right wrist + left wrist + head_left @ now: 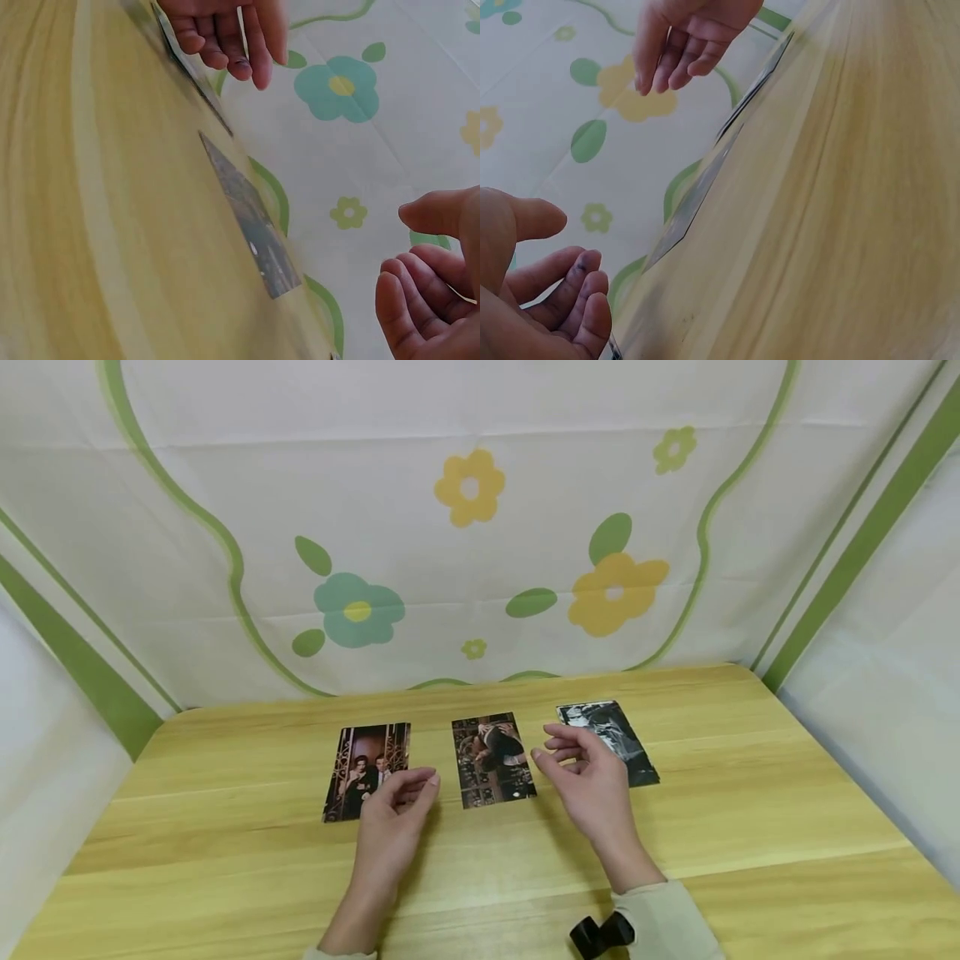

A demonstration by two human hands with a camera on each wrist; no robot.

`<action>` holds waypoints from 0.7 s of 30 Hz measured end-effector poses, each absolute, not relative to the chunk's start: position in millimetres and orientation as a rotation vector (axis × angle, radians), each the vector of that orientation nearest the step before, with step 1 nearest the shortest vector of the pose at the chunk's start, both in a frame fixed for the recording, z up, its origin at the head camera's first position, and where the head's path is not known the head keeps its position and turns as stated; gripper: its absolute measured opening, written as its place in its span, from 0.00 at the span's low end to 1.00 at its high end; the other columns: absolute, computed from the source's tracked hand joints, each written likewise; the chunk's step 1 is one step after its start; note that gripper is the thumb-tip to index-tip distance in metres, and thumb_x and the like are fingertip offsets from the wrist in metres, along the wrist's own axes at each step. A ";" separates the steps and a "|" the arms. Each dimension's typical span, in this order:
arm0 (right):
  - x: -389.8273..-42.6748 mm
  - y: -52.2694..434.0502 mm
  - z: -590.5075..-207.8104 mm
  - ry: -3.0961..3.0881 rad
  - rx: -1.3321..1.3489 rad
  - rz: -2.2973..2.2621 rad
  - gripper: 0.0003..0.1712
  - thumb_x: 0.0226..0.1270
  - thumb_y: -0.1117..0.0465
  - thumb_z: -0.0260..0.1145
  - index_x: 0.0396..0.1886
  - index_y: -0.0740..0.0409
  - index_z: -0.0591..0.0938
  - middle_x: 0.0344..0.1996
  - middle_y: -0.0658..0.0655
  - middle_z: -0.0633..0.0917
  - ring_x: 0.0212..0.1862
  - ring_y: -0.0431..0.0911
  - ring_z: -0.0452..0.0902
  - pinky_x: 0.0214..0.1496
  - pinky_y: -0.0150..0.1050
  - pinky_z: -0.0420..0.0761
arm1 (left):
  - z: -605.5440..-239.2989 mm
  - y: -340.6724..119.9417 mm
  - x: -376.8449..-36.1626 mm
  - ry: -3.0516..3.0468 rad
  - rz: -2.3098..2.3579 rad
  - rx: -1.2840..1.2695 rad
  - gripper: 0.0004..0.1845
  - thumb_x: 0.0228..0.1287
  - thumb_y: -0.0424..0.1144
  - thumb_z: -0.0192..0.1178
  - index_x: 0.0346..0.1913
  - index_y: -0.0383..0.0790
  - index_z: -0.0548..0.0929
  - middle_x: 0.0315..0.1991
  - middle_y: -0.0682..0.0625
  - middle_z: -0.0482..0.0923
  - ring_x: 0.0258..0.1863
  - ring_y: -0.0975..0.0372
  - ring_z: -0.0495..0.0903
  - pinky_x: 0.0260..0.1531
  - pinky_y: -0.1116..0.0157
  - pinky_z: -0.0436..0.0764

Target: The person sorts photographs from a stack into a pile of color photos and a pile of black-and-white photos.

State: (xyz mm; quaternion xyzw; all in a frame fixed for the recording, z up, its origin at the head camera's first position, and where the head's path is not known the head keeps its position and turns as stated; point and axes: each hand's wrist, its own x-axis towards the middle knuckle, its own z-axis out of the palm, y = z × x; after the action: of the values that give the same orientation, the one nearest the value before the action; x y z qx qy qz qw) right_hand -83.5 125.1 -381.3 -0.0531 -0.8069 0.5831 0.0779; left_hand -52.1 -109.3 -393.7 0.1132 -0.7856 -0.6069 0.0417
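Observation:
Three photo prints lie apart in a row on the wooden table. The left print (366, 756) shows two people in dark clothes before ornate ironwork. The middle print (491, 760) has a dark picture turned sideways, and the right print (618, 735) is black and white. My left hand (393, 818) hovers over the left print's lower right corner, its fingers loosely bent and nothing held. Between the middle and right prints, my right hand (592, 785) hangs with bent fingers, partly covering the right print. Both wrist views show the hands (694, 37) raised above the tabletop.
The wooden table (480, 877) runs back to a white cloth (420, 410) printed with flowers and green borders. Similar pale cloth panels stand at both sides. A black device (600, 935) is at the right sleeve (667, 914).

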 end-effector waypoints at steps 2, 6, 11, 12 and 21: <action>-84.9 124.8 -383.1 -2.429 -0.160 1.745 0.23 0.69 0.61 0.78 0.63 0.51 0.86 0.51 0.58 0.88 0.51 0.45 0.81 0.50 0.29 0.82 | -394.9 -108.4 -51.8 -2.422 -1.831 0.345 0.14 0.76 0.39 0.67 0.58 0.38 0.88 0.51 0.44 0.87 0.48 0.59 0.82 0.47 0.72 0.81; -86.6 123.9 -387.7 -2.465 -0.155 1.734 0.25 0.67 0.61 0.78 0.63 0.56 0.86 0.52 0.59 0.87 0.51 0.48 0.82 0.51 0.29 0.83 | -397.7 -103.6 -52.2 -2.480 -1.757 0.316 0.13 0.74 0.38 0.68 0.56 0.37 0.88 0.47 0.44 0.87 0.45 0.59 0.82 0.46 0.71 0.81; -89.4 121.8 -397.3 -2.518 -0.168 1.706 0.27 0.66 0.59 0.80 0.63 0.56 0.86 0.52 0.59 0.87 0.52 0.49 0.84 0.52 0.28 0.83 | -400.2 -94.1 -53.4 -2.527 -1.678 0.241 0.15 0.70 0.37 0.71 0.55 0.34 0.88 0.45 0.44 0.87 0.43 0.59 0.82 0.44 0.69 0.81; -89.9 121.4 -399.8 -2.527 -0.174 1.700 0.27 0.65 0.59 0.80 0.63 0.56 0.86 0.52 0.59 0.87 0.52 0.49 0.84 0.51 0.28 0.83 | -400.5 -92.1 -53.8 -2.540 -1.648 0.223 0.15 0.69 0.37 0.71 0.55 0.33 0.88 0.45 0.44 0.86 0.43 0.59 0.82 0.45 0.68 0.81; -94.6 115.2 -422.0 -2.731 -0.074 1.355 0.33 0.63 0.54 0.82 0.66 0.61 0.85 0.47 0.56 0.82 0.46 0.46 0.77 0.50 0.39 0.79 | -407.7 -75.9 -61.5 -2.738 -1.248 0.160 0.32 0.59 0.41 0.77 0.66 0.32 0.84 0.45 0.44 0.78 0.48 0.52 0.71 0.49 0.53 0.71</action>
State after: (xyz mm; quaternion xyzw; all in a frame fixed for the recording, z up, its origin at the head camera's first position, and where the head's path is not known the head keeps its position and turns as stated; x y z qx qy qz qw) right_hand -94.6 115.2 -422.0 -0.0242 -0.8946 0.4439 0.0459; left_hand -61.5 -75.9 -407.7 0.0530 -0.9068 -0.4133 0.0641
